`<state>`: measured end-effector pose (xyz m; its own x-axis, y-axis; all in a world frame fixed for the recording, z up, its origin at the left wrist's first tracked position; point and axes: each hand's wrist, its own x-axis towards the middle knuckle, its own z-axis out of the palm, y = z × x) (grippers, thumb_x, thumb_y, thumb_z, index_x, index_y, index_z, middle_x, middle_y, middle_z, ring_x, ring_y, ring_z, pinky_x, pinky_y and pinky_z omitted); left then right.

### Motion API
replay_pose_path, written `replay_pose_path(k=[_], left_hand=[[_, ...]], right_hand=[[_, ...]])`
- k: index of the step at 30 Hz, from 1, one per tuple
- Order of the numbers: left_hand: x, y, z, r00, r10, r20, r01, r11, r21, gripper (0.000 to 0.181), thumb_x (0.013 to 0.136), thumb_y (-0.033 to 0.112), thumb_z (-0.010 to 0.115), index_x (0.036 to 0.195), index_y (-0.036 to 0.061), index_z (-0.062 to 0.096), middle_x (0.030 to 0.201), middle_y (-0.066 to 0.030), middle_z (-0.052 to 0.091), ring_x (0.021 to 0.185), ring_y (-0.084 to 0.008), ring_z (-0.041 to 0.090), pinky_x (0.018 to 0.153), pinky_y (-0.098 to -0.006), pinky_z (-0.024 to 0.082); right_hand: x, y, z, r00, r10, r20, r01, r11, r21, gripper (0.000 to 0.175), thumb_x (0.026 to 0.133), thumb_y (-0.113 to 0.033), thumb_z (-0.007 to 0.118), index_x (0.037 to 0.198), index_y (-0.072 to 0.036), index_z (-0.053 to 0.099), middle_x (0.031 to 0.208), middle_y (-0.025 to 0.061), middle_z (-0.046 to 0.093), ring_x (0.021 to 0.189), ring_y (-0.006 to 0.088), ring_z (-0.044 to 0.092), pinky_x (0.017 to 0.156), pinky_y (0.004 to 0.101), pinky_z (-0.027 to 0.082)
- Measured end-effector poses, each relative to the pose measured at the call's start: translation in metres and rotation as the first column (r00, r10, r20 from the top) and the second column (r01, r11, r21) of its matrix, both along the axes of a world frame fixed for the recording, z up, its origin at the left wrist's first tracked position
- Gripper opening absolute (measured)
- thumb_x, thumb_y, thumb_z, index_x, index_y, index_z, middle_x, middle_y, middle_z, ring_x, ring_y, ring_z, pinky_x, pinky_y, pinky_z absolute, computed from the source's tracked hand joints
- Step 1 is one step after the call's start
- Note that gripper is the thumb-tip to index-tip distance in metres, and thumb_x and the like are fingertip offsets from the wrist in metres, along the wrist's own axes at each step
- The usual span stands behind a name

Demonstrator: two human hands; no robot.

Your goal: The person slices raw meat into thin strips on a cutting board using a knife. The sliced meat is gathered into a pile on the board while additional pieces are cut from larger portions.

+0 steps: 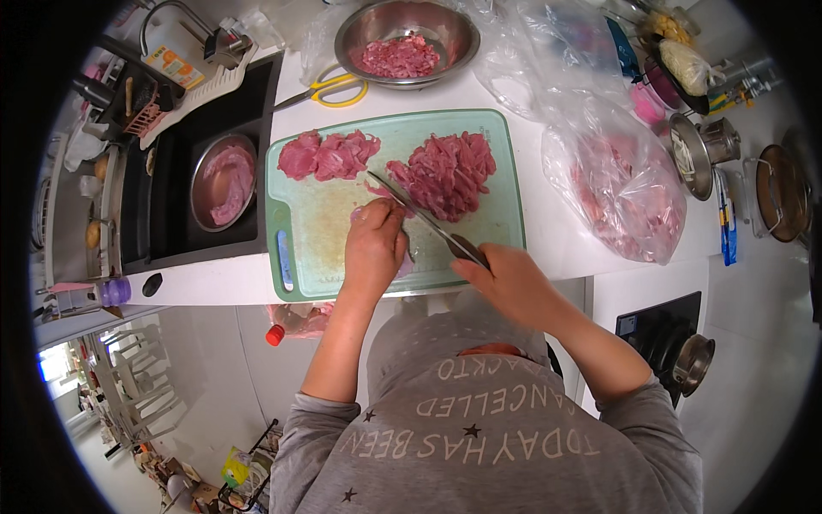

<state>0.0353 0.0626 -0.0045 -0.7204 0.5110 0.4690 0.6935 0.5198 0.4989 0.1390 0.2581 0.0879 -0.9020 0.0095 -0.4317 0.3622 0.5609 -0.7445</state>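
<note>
My right hand point(510, 283) grips a kitchen knife point(427, 220) by its dark handle, the blade slanting up and left over a green-rimmed cutting board point(514, 193). Beside the blade, my left hand point(376, 241) presses with bent fingertips on a piece of raw meat point(404, 263), mostly hidden beneath it. Flat pieces of raw meat point(327, 156) lie at the board's upper left. A larger heap of cut meat point(446, 173) rests at its upper right, just beyond the blade.
A steel bowl of chopped meat point(401, 56) and yellow-handled scissors point(337, 90) are behind the board. To the left, a black sink point(173, 193) holds a metal bowl with meat point(225, 182). A plastic bag of meat point(620, 186) sits to the right, near a steel pan point(690, 157).
</note>
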Motion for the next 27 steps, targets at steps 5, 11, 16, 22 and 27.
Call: replay_pose_path(k=[5,11,16,22,27], left_hand=[[0.001,-0.001,0.003,1.000,-0.018,0.011,0.018,1.000,0.000,0.026,0.070,-0.005,0.061,0.096,-0.0014,0.068,0.100,-0.0146,0.061,0.097,-0.0331,0.061,0.084,-0.0425,0.050],[0.000,-0.002,0.003,0.998,-0.034,0.056,0.034,0.999,-0.008,0.025,0.071,-0.005,0.061,0.095,-0.0008,0.068,0.101,-0.0135,0.061,0.097,-0.0327,0.060,0.083,-0.0426,0.050],[-0.001,-0.001,0.002,0.999,0.024,0.028,-0.025,1.000,0.019,0.022,0.071,-0.005,0.062,0.092,-0.0027,0.069,0.103,-0.0170,0.060,0.099,-0.0357,0.059,0.083,-0.0430,0.050],[-0.006,-0.002,0.001,1.000,0.016,-0.004,-0.016,1.000,-0.006,0.026,0.069,-0.005,0.062,0.095,-0.0037,0.068,0.105,-0.0202,0.059,0.099,-0.0384,0.059,0.082,-0.0441,0.050],[-0.008,-0.004,0.000,0.998,-0.031,0.048,0.032,0.999,-0.012,0.027,0.069,-0.005,0.060,0.096,-0.0035,0.067,0.104,-0.0201,0.060,0.094,-0.0395,0.058,0.080,-0.0456,0.051]], right_hand=[[-0.002,-0.008,-0.001,0.996,-0.050,-0.077,0.058,0.994,0.098,0.048,0.096,-0.040,0.063,0.078,0.004,0.054,0.063,0.0185,0.054,0.056,0.0301,0.050,0.057,0.0402,0.043],[0.011,-0.010,0.006,0.986,-0.134,-0.099,0.130,0.991,-0.040,0.049,0.095,-0.041,0.064,0.077,0.004,0.055,0.061,0.0166,0.052,0.055,0.0272,0.048,0.056,0.0387,0.042],[0.012,-0.008,0.005,0.995,-0.078,-0.064,0.078,0.997,-0.010,0.051,0.095,-0.042,0.064,0.076,0.004,0.055,0.062,0.0162,0.052,0.057,0.0262,0.048,0.057,0.0391,0.042],[0.014,-0.009,0.006,0.999,-0.036,-0.034,0.037,0.999,0.039,0.050,0.095,-0.042,0.063,0.079,0.005,0.056,0.063,0.0183,0.054,0.058,0.0306,0.050,0.059,0.0408,0.043],[0.005,-0.020,0.010,1.000,0.029,0.007,-0.029,0.993,0.110,0.050,0.096,-0.042,0.061,0.085,0.006,0.056,0.067,0.0213,0.056,0.063,0.0382,0.056,0.062,0.0434,0.044]])
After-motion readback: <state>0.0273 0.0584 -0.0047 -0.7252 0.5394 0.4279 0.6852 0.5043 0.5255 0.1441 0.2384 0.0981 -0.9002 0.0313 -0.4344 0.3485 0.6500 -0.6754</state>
